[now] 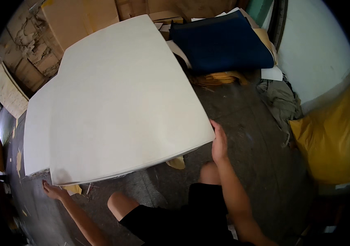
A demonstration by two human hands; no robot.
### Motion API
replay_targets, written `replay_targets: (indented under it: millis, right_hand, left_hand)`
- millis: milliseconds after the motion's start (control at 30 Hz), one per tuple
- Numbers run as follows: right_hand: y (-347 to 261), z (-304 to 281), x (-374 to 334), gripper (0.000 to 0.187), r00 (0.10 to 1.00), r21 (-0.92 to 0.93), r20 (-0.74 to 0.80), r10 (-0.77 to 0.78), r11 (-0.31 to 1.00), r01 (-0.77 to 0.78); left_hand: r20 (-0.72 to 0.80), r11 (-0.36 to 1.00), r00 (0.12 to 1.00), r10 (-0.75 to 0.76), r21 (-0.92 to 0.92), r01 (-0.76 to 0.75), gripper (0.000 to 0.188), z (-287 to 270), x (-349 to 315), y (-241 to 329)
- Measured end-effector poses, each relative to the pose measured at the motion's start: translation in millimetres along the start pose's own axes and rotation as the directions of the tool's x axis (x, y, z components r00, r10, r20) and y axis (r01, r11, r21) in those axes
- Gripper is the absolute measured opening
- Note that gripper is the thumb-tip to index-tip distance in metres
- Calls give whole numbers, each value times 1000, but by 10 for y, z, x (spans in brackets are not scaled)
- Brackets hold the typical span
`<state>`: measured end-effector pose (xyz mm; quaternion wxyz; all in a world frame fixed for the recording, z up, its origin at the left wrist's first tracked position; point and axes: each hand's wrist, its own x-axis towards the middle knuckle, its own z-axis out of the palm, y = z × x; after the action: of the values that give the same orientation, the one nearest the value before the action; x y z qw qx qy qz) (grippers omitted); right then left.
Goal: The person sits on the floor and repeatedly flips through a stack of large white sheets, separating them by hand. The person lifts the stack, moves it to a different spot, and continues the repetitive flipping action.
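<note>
A large stack of white sheets point(121, 98), paper or thin board, spreads before me. Its upper sheets are offset from a lower white layer point(37, 127) that shows along the left side. At the near right corner, my right hand point(219, 141) lies against the stack's side edge with its fingers stretched along it; the thumb is mostly hidden. My left hand point(55, 191) is just below the near left corner, fingers extended and apart, and I cannot tell whether it touches the sheets.
Behind the stack lean brown cardboard sheets point(80, 22). A dark blue folded sheet point(222, 43) lies on a pile at the back right. Grey cloth point(279, 100) and a yellow sack point(328, 139) stand by the right wall. Paper scraps lie on the dark floor point(261, 164).
</note>
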<state>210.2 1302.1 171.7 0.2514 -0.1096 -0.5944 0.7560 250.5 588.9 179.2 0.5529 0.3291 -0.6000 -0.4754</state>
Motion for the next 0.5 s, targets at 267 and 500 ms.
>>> replay_targets:
  millis: [267, 500]
  right_hand:
    - [-492, -320, 74, 40, 973, -718, 231, 15, 677, 160]
    - [-472, -412, -56, 59, 916, -681, 399, -39, 656, 325]
  left_hand:
    - [838, 690, -227, 497, -540, -483, 50, 1556, -3302, 2222]
    - [843, 666, -344, 414, -538, -517, 55, 1605, -3678, 2164]
